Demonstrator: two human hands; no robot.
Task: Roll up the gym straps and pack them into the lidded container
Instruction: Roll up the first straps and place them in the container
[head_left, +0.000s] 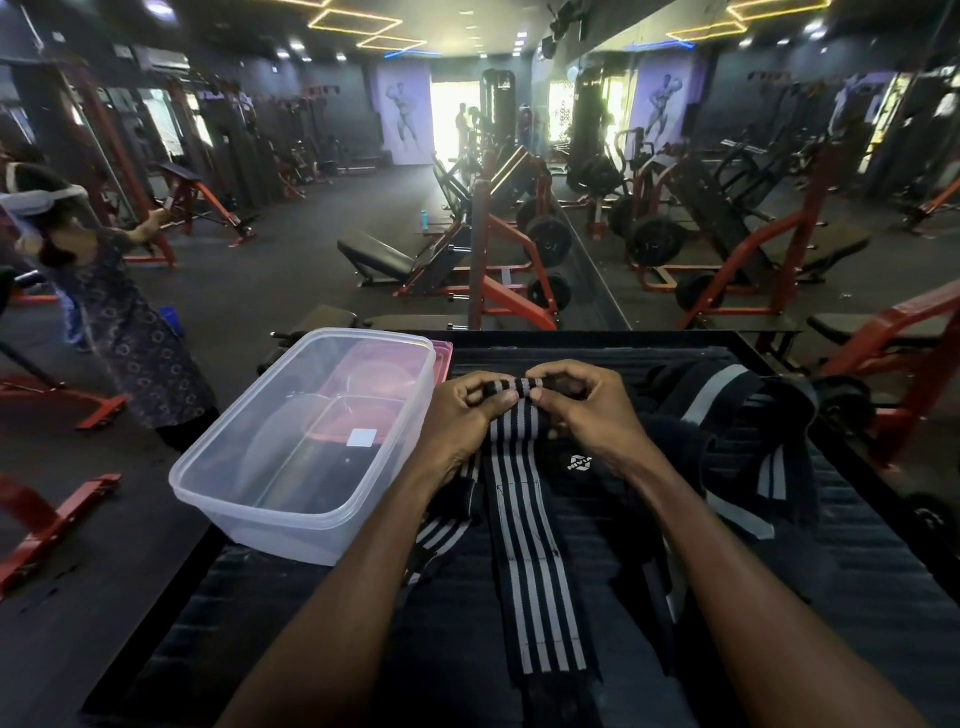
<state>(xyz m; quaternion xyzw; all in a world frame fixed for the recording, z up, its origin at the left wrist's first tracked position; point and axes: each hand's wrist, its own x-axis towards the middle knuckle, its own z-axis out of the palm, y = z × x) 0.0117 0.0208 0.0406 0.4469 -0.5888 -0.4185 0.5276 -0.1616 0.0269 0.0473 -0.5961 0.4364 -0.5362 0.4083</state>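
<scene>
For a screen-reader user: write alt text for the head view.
Both hands, left and right, roll the far end of a striped strap on a dark mat. A clear open container sits to their left; more straps lie to the right.

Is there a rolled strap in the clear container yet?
No, the clear container holds no strap; both hands are rolling the striped strap.

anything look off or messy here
Nothing damaged or spilled. The other straps lie in a loose, tangled heap at the right of the black mat, not yet rolled. The clear container overhangs the mat's left edge, its pink lid tucked underneath.
</scene>
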